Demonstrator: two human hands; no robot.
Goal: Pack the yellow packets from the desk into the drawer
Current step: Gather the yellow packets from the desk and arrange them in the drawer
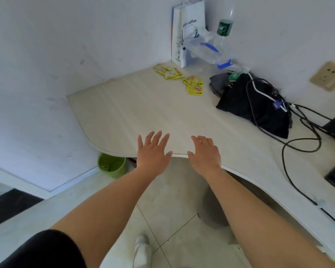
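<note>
While left hand (153,151) and right hand (206,154) hover, fingers (157,138) wide, empty | yellow packets (194,85) loose on desk (143,109) beside paper bag (188,35)

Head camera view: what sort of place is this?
Probably a study corner in a home or dorm room: a pale corner desk against white walls, a coffee-shop paper bag, and cables near a wall socket.

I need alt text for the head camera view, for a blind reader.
The left hand and right hand, both open, hover over the near edge of a desk. Yellow packets lie in two clusters near its far corner, by a paper bag.
</note>
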